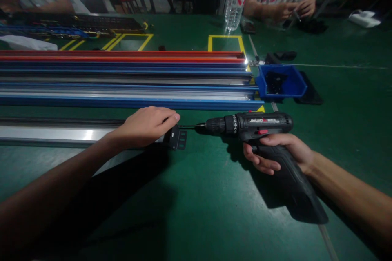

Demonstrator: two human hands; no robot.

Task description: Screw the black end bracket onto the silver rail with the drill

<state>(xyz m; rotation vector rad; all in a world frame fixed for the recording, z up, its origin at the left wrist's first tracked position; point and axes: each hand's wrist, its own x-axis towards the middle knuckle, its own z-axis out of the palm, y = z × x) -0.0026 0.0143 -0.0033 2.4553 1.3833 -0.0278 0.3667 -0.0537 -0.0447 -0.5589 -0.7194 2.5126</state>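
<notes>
Right hand point(295, 151) gripped round drill point(265, 122), bit point(192, 125) pointing 9 o'clock at bracket point(181, 140); left hand point(148, 125), nearer, clasped over 9-to-3-o'clock rail point(67, 133).

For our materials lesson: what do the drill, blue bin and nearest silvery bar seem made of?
Drill: probably matte plastic, with dull black moulded casing.
Blue bin: likely smooth plastic, evenly coloured.
Nearest silvery bar: apparently satin metal, given its bright sheen.
</notes>
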